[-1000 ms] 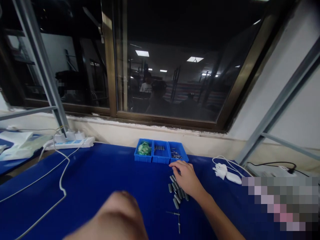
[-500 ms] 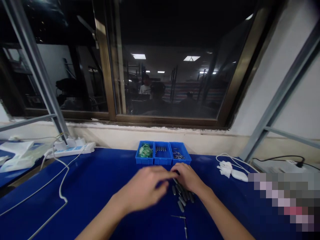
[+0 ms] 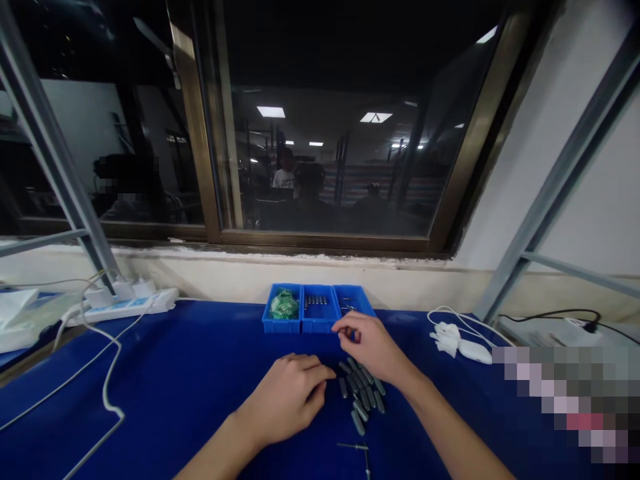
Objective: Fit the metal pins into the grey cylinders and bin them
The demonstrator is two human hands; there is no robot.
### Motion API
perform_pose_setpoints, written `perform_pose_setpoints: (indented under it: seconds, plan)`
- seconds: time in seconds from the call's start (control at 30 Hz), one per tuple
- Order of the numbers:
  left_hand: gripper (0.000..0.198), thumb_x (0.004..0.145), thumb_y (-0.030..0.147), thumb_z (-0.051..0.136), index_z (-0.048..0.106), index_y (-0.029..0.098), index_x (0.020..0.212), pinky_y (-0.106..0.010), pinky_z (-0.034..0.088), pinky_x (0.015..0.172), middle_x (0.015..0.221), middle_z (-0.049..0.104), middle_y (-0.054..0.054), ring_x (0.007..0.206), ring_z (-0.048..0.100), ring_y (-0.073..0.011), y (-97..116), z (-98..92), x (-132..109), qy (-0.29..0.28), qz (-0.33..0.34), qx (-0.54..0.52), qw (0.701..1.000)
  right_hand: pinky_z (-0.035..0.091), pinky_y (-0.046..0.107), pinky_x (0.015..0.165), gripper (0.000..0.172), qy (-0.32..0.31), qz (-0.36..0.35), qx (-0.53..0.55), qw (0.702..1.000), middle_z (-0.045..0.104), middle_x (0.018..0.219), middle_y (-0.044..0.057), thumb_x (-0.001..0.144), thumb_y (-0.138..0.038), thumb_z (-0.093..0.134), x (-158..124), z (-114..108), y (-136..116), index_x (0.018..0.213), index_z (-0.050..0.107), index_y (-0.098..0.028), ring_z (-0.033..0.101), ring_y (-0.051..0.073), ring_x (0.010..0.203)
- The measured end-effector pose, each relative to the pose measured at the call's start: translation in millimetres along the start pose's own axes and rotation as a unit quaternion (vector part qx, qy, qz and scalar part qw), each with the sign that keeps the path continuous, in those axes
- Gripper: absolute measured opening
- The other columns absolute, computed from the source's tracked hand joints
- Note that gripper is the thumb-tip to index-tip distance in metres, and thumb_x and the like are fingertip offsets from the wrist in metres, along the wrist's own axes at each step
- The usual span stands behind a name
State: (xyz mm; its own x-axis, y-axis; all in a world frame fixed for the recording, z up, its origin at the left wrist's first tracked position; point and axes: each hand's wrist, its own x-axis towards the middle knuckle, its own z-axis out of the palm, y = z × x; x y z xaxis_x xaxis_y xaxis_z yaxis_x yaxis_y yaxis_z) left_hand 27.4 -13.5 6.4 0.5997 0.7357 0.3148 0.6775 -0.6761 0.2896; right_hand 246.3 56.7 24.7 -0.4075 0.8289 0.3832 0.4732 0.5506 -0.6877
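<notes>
My right hand (image 3: 369,343) hovers just in front of the blue bins, thumb and fingers closed in a pinch; what they hold, if anything, is too small to make out. Under and beside it lies a loose pile of dark grey oblong pieces (image 3: 364,383). My left hand (image 3: 293,399) rests low over the table left of the pile, fingers bent, index finger reaching toward the nearest piece, thumb apart and nothing seen in it. Closer to me are two thin metal pins, one lying crosswise (image 3: 350,445) and one lengthwise (image 3: 367,463).
Three joined bins stand by the wall: the left bin (image 3: 281,327) holds green pieces, the middle bin (image 3: 320,325) a row of small dark parts, the right bin (image 3: 369,308) metal pins. A power strip (image 3: 127,305) and cables lie left; a white device (image 3: 475,351) lies right.
My hands have parted: the left drew back toward me from the right hand, and the right lifted off the pile toward the bins. More of the grey pieces now shows. The view shifted slightly.
</notes>
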Motion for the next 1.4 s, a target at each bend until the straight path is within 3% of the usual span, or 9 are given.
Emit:
perform_pose_setpoints:
  seconds: [0.07,0.17,0.3,0.47,0.63,0.73,0.83,1.0,1.4]
  plan:
    - [0.031,0.102,0.017,0.051,0.073,0.026,0.122,-0.041,0.056,0.087,0.107,0.076,-0.003,0.093,0.073,-0.0239,-2,1.1,-1,-0.002,0.0,-0.011,1.0,0.053,0.03,0.072,0.009,0.037,0.049,0.187,0.98,0.075,0.084,0.004,0.083,-0.028,0.077,-3,-12,-8,0.088,0.08,-0.021,0.068,0.016,0.074]
    - [0.031,0.102,0.017,0.052,0.073,0.026,0.123,-0.04,0.058,0.09,0.109,0.075,-0.002,0.096,0.073,-0.023,-3,3.9,-2,-0.003,0.0,-0.034,0.999,0.052,0.024,0.064,0.029,0.135,0.088,0.427,0.89,0.073,0.072,0.0,0.069,-0.043,0.094,-7,-30,-16,0.084,0.08,-0.023,0.064,0.011,0.063]
    - [0.032,0.104,0.02,0.051,0.072,0.027,0.126,-0.045,0.057,0.096,0.118,0.074,-0.003,0.103,0.07,-0.0246,-2,10.2,-1,-0.017,-0.007,-0.018,1.0,0.047,0.018,0.055,0.043,0.223,0.119,0.516,0.819,0.069,0.069,-0.002,0.06,-0.049,0.1,-6,-39,-10,0.077,0.074,-0.019,0.06,0.007,0.057]
    - [0.048,0.102,0.012,0.046,0.066,0.034,0.14,-0.056,0.055,0.102,0.144,0.065,-0.003,0.122,0.063,-0.0306,-1,17.7,1,-0.046,-0.021,0.027,0.998,0.021,0.017,0.039,0.057,0.192,0.283,0.422,0.839,0.046,0.046,-0.009,0.053,-0.056,0.098,-3,-23,26,0.063,0.058,-0.017,0.036,0.002,0.037]
    - [0.062,0.094,0.006,0.049,0.061,0.039,0.145,-0.064,0.05,0.106,0.148,0.061,-0.002,0.128,0.06,-0.0327,5,14.7,0,-0.085,-0.006,0.016,0.996,0.021,0.02,0.044,0.052,0.196,0.312,0.403,0.838,0.062,0.062,-0.005,0.067,-0.059,0.084,0,-13,34,0.096,0.067,-0.018,0.04,0.005,0.041]
    - [0.052,0.094,0.006,0.049,0.068,0.034,0.134,-0.06,0.052,0.103,0.139,0.066,-0.002,0.123,0.062,-0.0317,5,9.7,-2,-0.075,-0.025,0.019,0.997,0.026,0.024,0.049,0.039,0.163,0.267,0.29,0.904,0.059,0.063,-0.004,0.08,-0.057,0.068,-6,-13,17,0.095,0.067,-0.02,0.042,0.008,0.046]
    - [0.036,0.096,0.008,0.049,0.074,0.026,0.114,-0.053,0.054,0.096,0.123,0.072,-0.004,0.109,0.067,-0.0288,-2,5.6,-4,-0.054,-0.059,0.028,0.996,0.03,0.028,0.058,0.023,0.014,0.179,0.019,0.984,0.057,0.06,-0.002,0.084,-0.042,0.064,-22,-12,-8,0.075,0.068,-0.021,0.049,0.013,0.057]
    - [0.026,0.1,0.015,0.052,0.073,0.025,0.112,-0.051,0.054,0.094,0.113,0.074,-0.003,0.102,0.07,-0.028,-12,0.4,-6,-0.027,-0.084,0.039,0.995,0.033,0.034,0.07,0.015,-0.112,0.129,-0.304,0.937,0.075,0.082,0.005,0.078,-0.019,0.063,-49,6,-39,0.081,0.075,-0.026,0.068,0.025,0.082]
    - [0.028,0.102,0.021,0.054,0.07,0.028,0.123,-0.046,0.056,0.09,0.109,0.075,-0.002,0.096,0.073,-0.0254,2,-7.9,-7,0.001,-0.053,-0.012,0.999,0.043,0.037,0.065,0.023,-0.138,0.084,-0.443,0.882,0.081,0.091,0.013,0.088,-0.013,0.061,-49,34,-37,0.096,0.081,-0.019,0.079,0.037,0.088]
